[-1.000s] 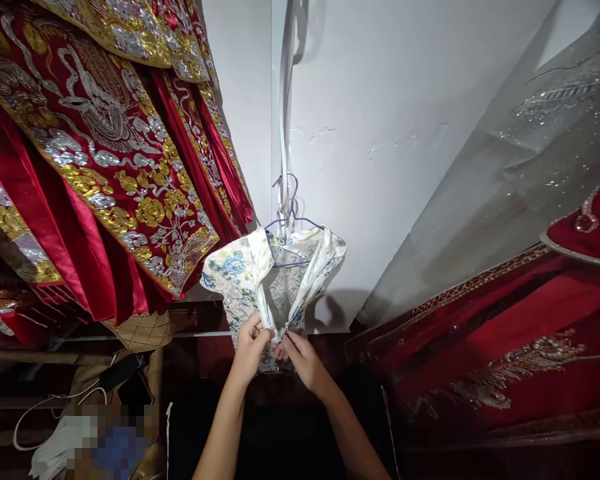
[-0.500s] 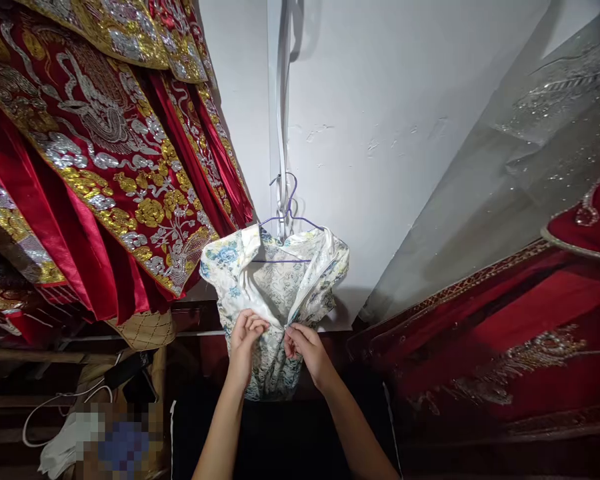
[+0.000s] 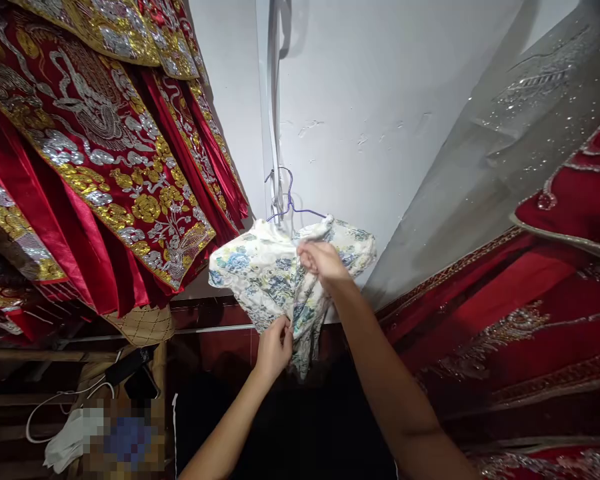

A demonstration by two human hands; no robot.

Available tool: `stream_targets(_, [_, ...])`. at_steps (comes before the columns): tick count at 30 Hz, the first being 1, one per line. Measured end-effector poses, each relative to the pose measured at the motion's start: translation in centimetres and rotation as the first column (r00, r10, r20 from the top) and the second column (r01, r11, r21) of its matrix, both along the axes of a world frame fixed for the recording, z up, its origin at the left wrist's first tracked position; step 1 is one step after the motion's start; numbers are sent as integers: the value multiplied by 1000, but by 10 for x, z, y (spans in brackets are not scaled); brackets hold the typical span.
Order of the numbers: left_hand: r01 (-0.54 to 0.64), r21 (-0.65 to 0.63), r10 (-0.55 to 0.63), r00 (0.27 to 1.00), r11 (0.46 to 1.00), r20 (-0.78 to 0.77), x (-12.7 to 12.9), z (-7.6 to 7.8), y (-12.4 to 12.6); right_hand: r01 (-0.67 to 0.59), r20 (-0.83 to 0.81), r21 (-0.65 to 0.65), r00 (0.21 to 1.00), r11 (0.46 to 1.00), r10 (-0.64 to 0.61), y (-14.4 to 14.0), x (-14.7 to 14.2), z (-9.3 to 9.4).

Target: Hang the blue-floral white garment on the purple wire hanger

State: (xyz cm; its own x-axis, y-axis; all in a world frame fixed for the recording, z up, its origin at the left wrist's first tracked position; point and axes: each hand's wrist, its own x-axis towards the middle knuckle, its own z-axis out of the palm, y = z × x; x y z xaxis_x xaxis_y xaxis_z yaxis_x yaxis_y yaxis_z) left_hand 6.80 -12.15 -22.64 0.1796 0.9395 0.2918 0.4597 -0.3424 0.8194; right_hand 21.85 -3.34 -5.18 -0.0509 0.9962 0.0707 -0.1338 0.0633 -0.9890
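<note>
White floral garment hangs on a purple hanger, its front seam running lengthwise between the right hand, pinching fabric near the neckline, and the left hand, pinching lower down

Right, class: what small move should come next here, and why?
Probably the right hand should let go of the floral garment near its neckline while the left hand holds lower down: its front already looks closed between the hands.

Single head-worn view, forward and down
</note>
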Motion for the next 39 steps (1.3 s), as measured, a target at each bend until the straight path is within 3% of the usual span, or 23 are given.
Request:
stream_targets(2, [44,-7,-45,998,999,-47,1,1,4,-7,-55,105,998,994,13,11,-1,29])
stream_targets(5, [135,-1,-135,991,991,-19,-1,23,16,6,-24,226,1000,974,-1,8,-10,40])
stream_targets(8, [142,147,-163,976,979,142,-8,78,37,-3,78,249,997,968,-17,-6,-17,32])
stream_targets(10, [24,317,-106,964,948,242,-13,123,53,0,135,248,990,969,-34,-14,-18,28])
stream_targets(13, [-23,468,-72,980,883,185,-15,177,75,-17,189,314,981,949,-45,-17,-17,28])
stream_targets(15, [12,496,-71,992,868,100,-13,198,82,-37,216,352,975,935,-43,-12,-16,22])
stream_targets(18, [-34,525,-12,996,850,84,-15,212,84,-22,285,316,956,949,-73,-1,-14,-9])
stream_targets(21, [-285,549,131,944,785,303,-41,212,90,-21,394,215,916,976,-67,1,-14,-55])
stream_targets(22, [-392,512,165,887,764,432,-55,209,94,-24,409,190,911,981,-58,-2,-15,-70])
stream_targets(24, [-547,305,197,676,780,710,-89,196,105,-30,378,156,925,987,-31,-13,-17,-94])
stream_targets(25, [-554,131,217,517,822,828,-105,185,109,-33,338,142,941,989,-17,-22,-20,-103])
stream_targets(27, [-400,-230,338,222,887,915,-128,156,113,-43,245,102,969,994,17,-40,-26,-116])
stream_targets(28, [-310,-347,405,145,885,903,-133,138,112,-44,202,83,979,996,26,-48,-30,-121])
stream_targets(29, [-261,-410,450,119,874,885,-133,119,109,-40,164,64,986,997,30,-56,-32,-125])
stream_targets(32, [-208,-471,503,146,857,852,-109,68,92,-55,105,1,993,999,54,-72,-33,-136])
stream_targets(34, [-162,-480,505,210,862,837,-86,49,81,-134,145,-40,980,990,138,-74,-25,-141])
stream_targets(36, [-130,-433,451,325,892,831,-66,47,73,-196,225,-57,953,979,204,-72,-15,-142])
stream_targets(39, [-58,-259,252,515,964,820,-45,69,61,-60,266,24,963,998,51,-65,-6,-137])
